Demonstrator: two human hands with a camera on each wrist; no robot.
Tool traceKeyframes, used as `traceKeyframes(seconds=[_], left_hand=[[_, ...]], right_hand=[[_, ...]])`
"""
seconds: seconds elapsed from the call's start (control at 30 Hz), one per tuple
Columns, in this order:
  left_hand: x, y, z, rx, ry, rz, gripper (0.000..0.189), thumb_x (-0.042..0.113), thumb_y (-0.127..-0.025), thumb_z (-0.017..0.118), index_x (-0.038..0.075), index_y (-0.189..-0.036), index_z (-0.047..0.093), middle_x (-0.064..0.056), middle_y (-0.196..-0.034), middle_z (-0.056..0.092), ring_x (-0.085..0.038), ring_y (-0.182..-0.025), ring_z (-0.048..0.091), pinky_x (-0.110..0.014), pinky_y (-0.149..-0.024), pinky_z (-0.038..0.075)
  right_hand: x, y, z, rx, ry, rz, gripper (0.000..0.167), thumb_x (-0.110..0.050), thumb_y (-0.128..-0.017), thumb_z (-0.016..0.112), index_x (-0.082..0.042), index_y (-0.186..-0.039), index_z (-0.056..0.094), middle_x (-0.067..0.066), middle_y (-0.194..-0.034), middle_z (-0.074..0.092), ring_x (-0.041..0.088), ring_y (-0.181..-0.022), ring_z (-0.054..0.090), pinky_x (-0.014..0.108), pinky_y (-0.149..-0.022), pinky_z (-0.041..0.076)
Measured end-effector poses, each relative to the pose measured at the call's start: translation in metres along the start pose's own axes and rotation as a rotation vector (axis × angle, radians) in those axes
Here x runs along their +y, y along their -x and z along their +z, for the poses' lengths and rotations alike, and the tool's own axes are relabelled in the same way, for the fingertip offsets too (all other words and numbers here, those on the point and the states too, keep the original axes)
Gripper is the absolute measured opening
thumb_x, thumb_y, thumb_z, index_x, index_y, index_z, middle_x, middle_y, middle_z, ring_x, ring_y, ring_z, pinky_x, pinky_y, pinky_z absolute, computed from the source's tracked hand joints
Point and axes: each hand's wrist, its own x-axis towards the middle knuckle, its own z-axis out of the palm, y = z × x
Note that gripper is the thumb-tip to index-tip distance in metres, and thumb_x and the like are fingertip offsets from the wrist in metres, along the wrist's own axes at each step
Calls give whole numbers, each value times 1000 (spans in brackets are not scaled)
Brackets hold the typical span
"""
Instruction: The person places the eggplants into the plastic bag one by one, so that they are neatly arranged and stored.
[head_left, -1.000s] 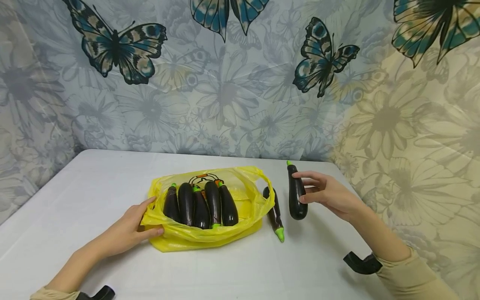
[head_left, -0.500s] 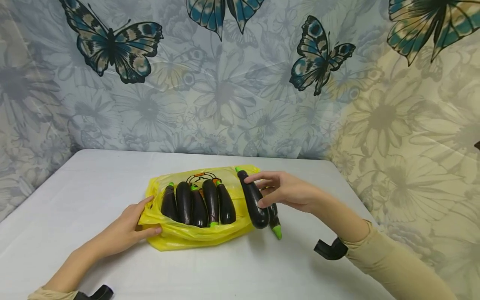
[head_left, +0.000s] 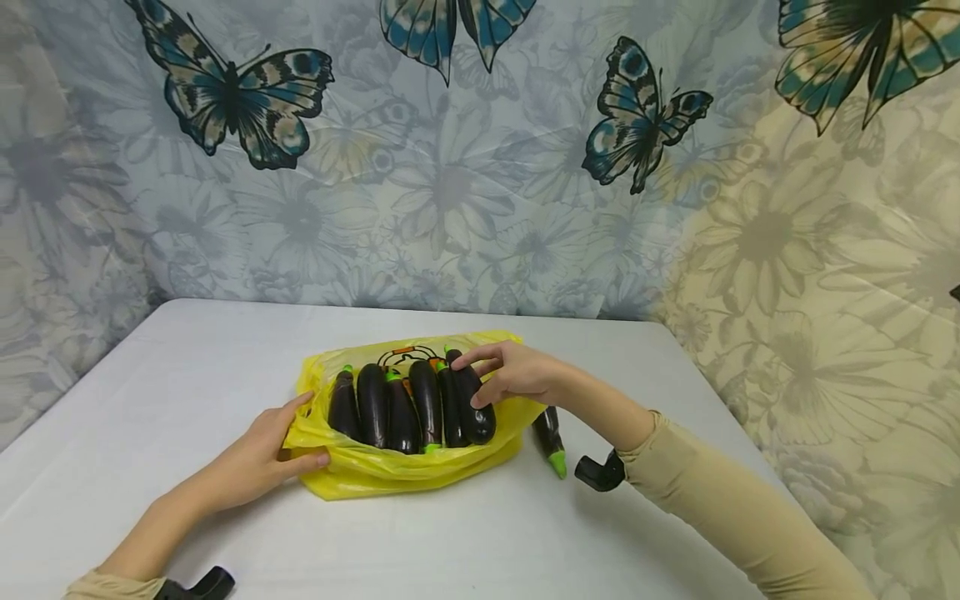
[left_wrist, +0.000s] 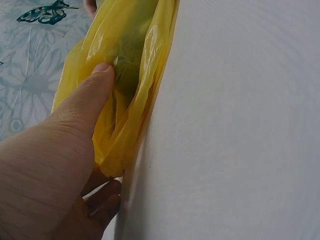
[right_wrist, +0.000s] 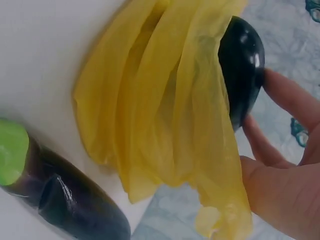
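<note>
A yellow plastic bag (head_left: 420, 479) lies on its side with its mouth towards me, several dark eggplants (head_left: 372, 408) in a row inside it. My right hand (head_left: 517, 372) grips one more eggplant (head_left: 478, 421) at the right end of that row, its green stem pointing away. In the right wrist view, this eggplant (right_wrist: 243, 65) shows past the bag's edge, with fingertips on its side. My left hand (head_left: 258, 454) holds the bag's left edge, thumb in front, fingers behind; the left wrist view shows the thumb (left_wrist: 90, 92) pressed on the plastic.
Another eggplant (head_left: 553, 446) lies on the white table (head_left: 420, 550) just right of the bag, partly hidden behind it, green end towards me. A butterfly-patterned cloth (head_left: 450, 192) hangs behind the table's far edge.
My right hand has carried its eggplant leftward, from right of the bag, past the eggplant lying outside, to the end of the row inside the bag. My left hand stays in place.
</note>
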Motion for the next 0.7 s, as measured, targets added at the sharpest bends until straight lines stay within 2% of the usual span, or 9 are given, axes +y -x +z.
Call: traceKeyframes(seconds=[0.2,0.3,0.43,0.53,0.7], left_hand=[[-2,0,1,1,-5,-6,101,59,-86,68,0,-154,22,-31,-146,34,-48,-132,31,-67,-102,28],[-2,-1,1,4,-12,-2,101,59,-85,67,0,-153,22,-31,-145,34,-47,-132,32,-67,-102,29],[-2,-1,2,8,-16,2,101,59,-86,67,-1,-153,22,-31,-145,35,-48,-131,32,-67,-102,29],[-2,0,3,6,-13,2,101,59,-86,67,-1,-153,22,-31,-144,35,-46,-131,33,-67,-102,30],[0,0,4,6,-15,-2,101,60,-85,67,0,-153,23,-30,-143,37,-45,-130,35,-66,-101,30]], right_hand=[[6,-5,-4,54,33,14,62,10,-75,75,-6,-132,61,21,-142,44,22,-88,62,36,-74,53],[9,-5,-5,68,27,24,61,11,-75,75,-5,-132,61,23,-143,43,23,-85,60,35,-72,52],[14,-6,-6,94,26,15,60,12,-75,74,-3,-132,61,22,-143,44,25,-102,59,34,-72,52],[15,-5,-5,110,51,2,59,12,-76,74,-3,-132,60,20,-142,46,30,-123,51,35,-77,54],[16,-1,-5,119,100,-20,60,11,-76,76,-4,-132,61,18,-139,50,34,-132,43,36,-88,53]])
